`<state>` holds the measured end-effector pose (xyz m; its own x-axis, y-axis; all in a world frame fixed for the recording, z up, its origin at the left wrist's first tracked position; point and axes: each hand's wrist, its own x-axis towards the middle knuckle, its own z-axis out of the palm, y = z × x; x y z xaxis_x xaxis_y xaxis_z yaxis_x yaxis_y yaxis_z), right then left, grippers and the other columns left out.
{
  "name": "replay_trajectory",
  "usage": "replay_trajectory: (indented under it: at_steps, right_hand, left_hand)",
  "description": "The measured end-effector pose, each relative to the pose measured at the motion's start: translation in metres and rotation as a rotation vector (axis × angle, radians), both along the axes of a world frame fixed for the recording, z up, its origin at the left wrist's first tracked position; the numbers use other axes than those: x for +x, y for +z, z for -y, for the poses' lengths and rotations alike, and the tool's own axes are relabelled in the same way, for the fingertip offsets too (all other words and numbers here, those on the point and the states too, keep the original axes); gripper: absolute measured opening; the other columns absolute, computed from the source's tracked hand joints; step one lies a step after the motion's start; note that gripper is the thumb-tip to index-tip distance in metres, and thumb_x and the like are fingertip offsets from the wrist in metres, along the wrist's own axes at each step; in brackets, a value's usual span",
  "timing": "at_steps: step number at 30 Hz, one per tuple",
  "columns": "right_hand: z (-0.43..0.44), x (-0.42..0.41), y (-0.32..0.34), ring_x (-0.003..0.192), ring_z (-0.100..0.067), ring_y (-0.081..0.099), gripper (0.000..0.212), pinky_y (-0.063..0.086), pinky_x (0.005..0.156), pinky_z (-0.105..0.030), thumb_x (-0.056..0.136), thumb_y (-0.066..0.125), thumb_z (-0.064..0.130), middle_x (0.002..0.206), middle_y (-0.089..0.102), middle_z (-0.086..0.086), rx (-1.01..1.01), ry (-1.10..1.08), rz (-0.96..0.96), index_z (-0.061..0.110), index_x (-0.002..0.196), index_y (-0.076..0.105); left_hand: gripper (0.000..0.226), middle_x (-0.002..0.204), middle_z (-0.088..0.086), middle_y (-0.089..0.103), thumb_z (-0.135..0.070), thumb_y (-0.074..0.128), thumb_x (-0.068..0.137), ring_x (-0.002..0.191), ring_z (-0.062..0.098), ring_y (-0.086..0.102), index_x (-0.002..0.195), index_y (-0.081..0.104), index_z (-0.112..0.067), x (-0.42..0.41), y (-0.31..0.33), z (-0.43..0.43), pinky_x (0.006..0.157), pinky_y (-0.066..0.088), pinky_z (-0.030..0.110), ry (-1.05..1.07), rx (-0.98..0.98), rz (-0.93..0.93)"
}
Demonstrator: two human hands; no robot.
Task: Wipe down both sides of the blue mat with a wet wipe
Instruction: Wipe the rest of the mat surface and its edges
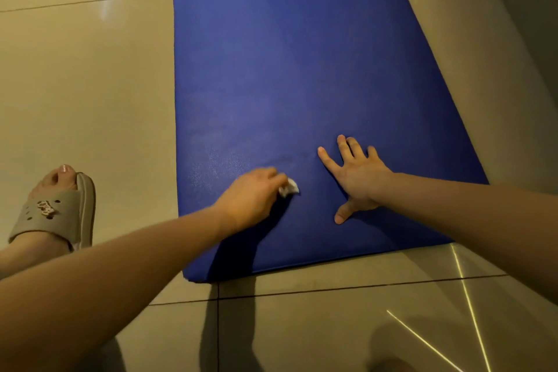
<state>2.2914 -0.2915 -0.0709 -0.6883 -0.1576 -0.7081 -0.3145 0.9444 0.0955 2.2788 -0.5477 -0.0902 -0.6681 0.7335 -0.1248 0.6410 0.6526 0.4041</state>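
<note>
Wiping near the mat's [302,69] close end on the floor [84,100], the left hand [250,198] pinches a crumpled wet wipe [289,187] while the right hand [356,178] presses flat, fingers spread. Overlapping strokes toward the far end would likely serve best, anchoring hand holding the mat steady.

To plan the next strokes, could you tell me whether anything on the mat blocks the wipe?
Only the right hand, resting flat on the blue mat just right of the wet wipe; ahead, nothing visible.
</note>
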Motion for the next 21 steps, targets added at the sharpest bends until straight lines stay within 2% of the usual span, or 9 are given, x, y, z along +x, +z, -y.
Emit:
replay_trajectory:
  at_steps: [3, 5, 7, 10, 13, 16, 19, 20, 21]
  right_hand:
    - [-0.003, 0.001, -0.001, 0.15, -0.045, -0.019, 0.154, 0.008, 0.119, -0.064, 0.058, 0.069, 0.087, 0.159, -0.031, -0.024, -0.016, -0.005, -0.004, 0.024, 0.15, -0.037]
    - [-0.003, 0.001, -0.001, 0.15, -0.044, -0.019, 0.154, 0.007, 0.119, -0.064, 0.057, 0.069, 0.087, 0.159, -0.03, -0.024, -0.025, -0.005, -0.011, 0.024, 0.15, -0.036]
    - [-0.003, 0.001, -0.002, 0.15, -0.045, -0.019, 0.154, 0.007, 0.119, -0.065, 0.058, 0.069, 0.087, 0.159, -0.03, -0.025, -0.028, -0.002, -0.018, 0.024, 0.15, -0.036]
    - [-0.003, 0.001, -0.003, 0.15, -0.045, -0.019, 0.154, 0.007, 0.119, -0.065, 0.058, 0.068, 0.088, 0.159, -0.03, -0.025, -0.02, 0.006, -0.024, 0.023, 0.15, -0.037]
    - [-0.002, 0.002, -0.002, 0.15, -0.045, -0.019, 0.154, 0.007, 0.119, -0.064, 0.058, 0.068, 0.088, 0.159, -0.03, -0.025, -0.018, 0.005, -0.026, 0.023, 0.15, -0.036]
    - [-0.001, 0.001, -0.001, 0.15, -0.045, -0.018, 0.153, 0.007, 0.119, -0.064, 0.057, 0.068, 0.088, 0.16, -0.029, -0.025, -0.015, -0.001, -0.028, 0.023, 0.151, -0.035]
    - [-0.001, 0.001, -0.002, 0.15, -0.045, -0.018, 0.154, 0.008, 0.119, -0.064, 0.057, 0.069, 0.087, 0.159, -0.029, -0.025, -0.01, -0.001, -0.027, 0.023, 0.151, -0.035]
    - [-0.001, 0.001, -0.002, 0.15, -0.045, -0.018, 0.155, 0.008, 0.119, -0.064, 0.057, 0.069, 0.087, 0.159, -0.03, -0.026, -0.01, 0.0, -0.025, 0.023, 0.15, -0.036]
    - [-0.002, 0.001, -0.003, 0.15, -0.045, -0.018, 0.155, 0.008, 0.119, -0.064, 0.057, 0.069, 0.087, 0.159, -0.03, -0.026, -0.009, 0.003, -0.025, 0.022, 0.15, -0.036]
  left_hand:
    - [0.015, 0.096, 0.014, 0.061, -0.003, 0.056, 0.093, 0.08, 0.037, 0.059, 0.101, 0.068, -0.008, -0.051, -0.008, -0.003, 0.065, 0.045, 0.039, 0.299, -0.018, -0.073]
    - [0.019, 0.099, 0.014, 0.061, -0.006, 0.051, 0.098, 0.079, 0.028, 0.054, 0.103, 0.069, -0.007, -0.067, -0.01, -0.008, 0.067, 0.039, 0.034, 0.548, -0.003, -0.053]
    - [0.02, 0.1, 0.012, 0.061, -0.006, 0.051, 0.098, 0.079, 0.024, 0.052, 0.1, 0.071, -0.009, -0.057, -0.008, -0.018, 0.069, 0.037, 0.028, 0.618, 0.008, -0.027]
    - [0.017, 0.099, 0.009, 0.062, -0.005, 0.057, 0.095, 0.084, 0.029, 0.06, 0.096, 0.072, -0.012, -0.011, -0.005, -0.024, 0.074, 0.041, 0.028, 0.456, 0.033, 0.071]
    - [0.013, 0.105, 0.005, 0.061, -0.013, 0.059, 0.097, 0.088, 0.024, 0.06, 0.105, 0.069, -0.013, 0.047, -0.003, -0.017, 0.08, 0.052, 0.036, 0.194, 0.021, 0.175]
    - [0.018, 0.111, 0.002, 0.06, -0.02, 0.06, 0.099, 0.093, 0.017, 0.058, 0.117, 0.065, -0.017, 0.072, 0.004, -0.004, 0.082, 0.052, 0.028, -0.152, -0.023, 0.216]
    - [0.027, 0.103, 0.005, 0.064, -0.02, 0.074, 0.09, 0.085, 0.019, 0.062, 0.114, 0.065, -0.014, 0.037, 0.009, -0.005, 0.073, 0.054, 0.029, -0.521, -0.056, 0.053]
    - [0.026, 0.099, 0.006, 0.065, -0.016, 0.076, 0.088, 0.083, 0.022, 0.063, 0.112, 0.067, -0.014, 0.02, 0.008, -0.01, 0.07, 0.055, 0.033, -0.546, -0.057, -0.01]
    - [0.023, 0.096, 0.007, 0.066, -0.012, 0.074, 0.088, 0.082, 0.025, 0.064, 0.11, 0.068, -0.015, 0.0, 0.007, -0.016, 0.068, 0.055, 0.036, -0.484, -0.067, -0.051]
